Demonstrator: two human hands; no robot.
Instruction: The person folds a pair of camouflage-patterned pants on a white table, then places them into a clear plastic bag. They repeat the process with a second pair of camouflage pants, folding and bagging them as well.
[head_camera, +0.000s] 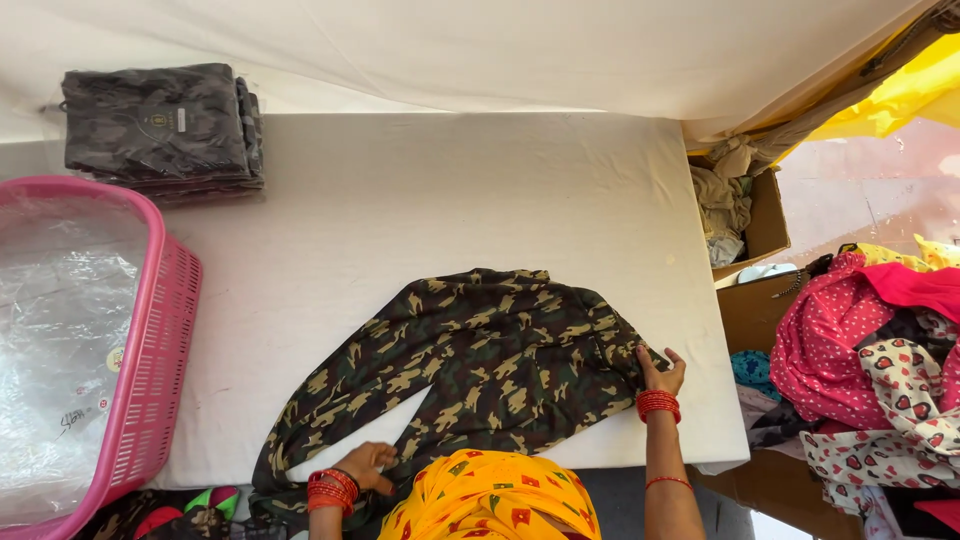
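A pair of camouflage trousers (470, 365) lies spread on the white padded table (420, 200), waist to the right, legs trailing toward the near left edge. My right hand (660, 372) pinches the waist end near the table's right edge; red bangles ring the wrist. At the near edge, my left hand (365, 465) rests on a trouser leg, fingers curled on the cloth. An orange patterned cloth (490, 495) covers my head at the bottom.
A stack of folded dark garments in clear bags (160, 130) sits at the far left. A pink basket (150, 350) holding clear plastic bags stands left. Cardboard boxes (755, 220) and heaped colourful clothes (880, 350) crowd the right side.
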